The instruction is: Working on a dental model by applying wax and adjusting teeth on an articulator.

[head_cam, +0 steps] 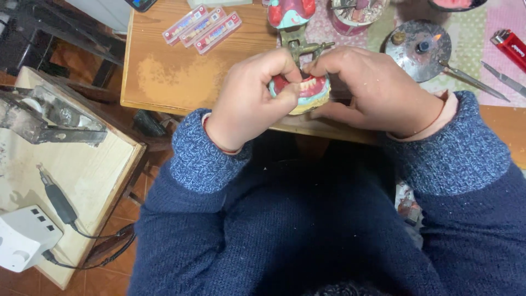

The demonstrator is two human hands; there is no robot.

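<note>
Head view, looking down. Both hands meet at the near edge of the wooden surface [181, 77], closed around a dental model [307, 93]: a pale cast carrying red wax gums and a row of white teeth, its teal-edged base toward the person. The model sits between the two hands, just above the surface edge, with a brass articulator [301, 46] rising directly behind it.

Left hand [249, 101]: clenched on the model's left side, thumb under the base, fingers curled over the top. Right hand [372, 90]: clenched on the right side, fingertips pressed at the teeth, knuckles up. Both wrists are bent inward, with forearms in blue knitted sleeves converging from the near corners.

Step in hand, as judged: fine setting or pressing of the teeth in the wax, with the model steadied by the left hand. Any further move would call for small fingertip pressure and a firm hold, since soft wax deforms easily.

Surroundings: three strips of spare teeth [203, 27] lie far left on the surface; a round metal lamp [419, 49] with a small flame stands far right, a slim metal tool [471, 79] beside it and a red lighter [509, 46] farther right. To the left, a lower table holds a white control box [24, 235] and a corded handpiece [57, 203].
</note>
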